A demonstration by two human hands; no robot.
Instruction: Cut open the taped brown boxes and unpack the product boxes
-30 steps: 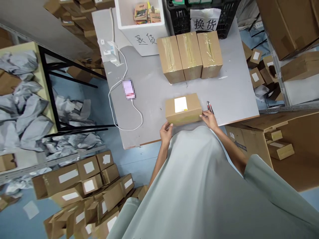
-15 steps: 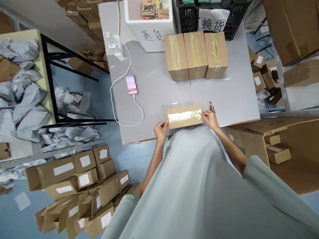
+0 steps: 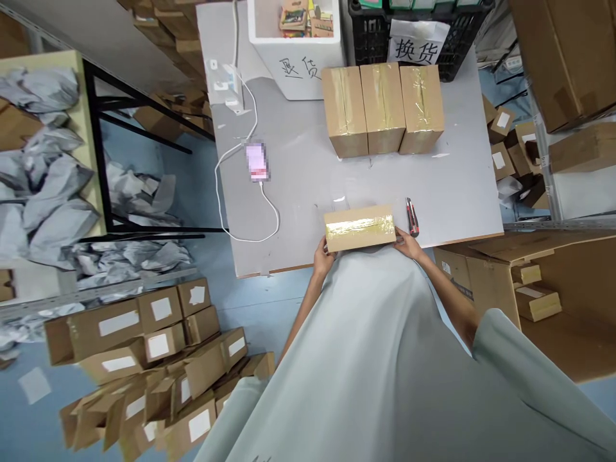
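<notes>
A small cardboard box (image 3: pixel 360 241) with shiny tape along its top is at the near edge of the grey table (image 3: pixel 298 173), close to my body. My left hand (image 3: pixel 323 258) grips the box's left end, fingers closed against its side. At the opposite end, my right hand (image 3: pixel 407 245) is closed on the box too, its fingertips partly hidden behind the corner. A red and black utility knife (image 3: pixel 412 217) lies on the table just beyond my right hand.
Three taped cardboard boxes (image 3: pixel 384 110) stand side by side near a white foam bin (image 3: pixel 298 67) and a black crate (image 3: pixel 464 38). A phone (image 3: pixel 257 160) lies on its white cable (image 3: pixel 217 186). A large open carton (image 3: pixel 481 273) sits at the right; several labelled boxes (image 3: pixel 158 308) fill the lower left.
Both hands have shifted from the tape ends on top to lower on the box's two ends. The box looks slightly tilted toward me, and the utility knife is now fully visible.
</notes>
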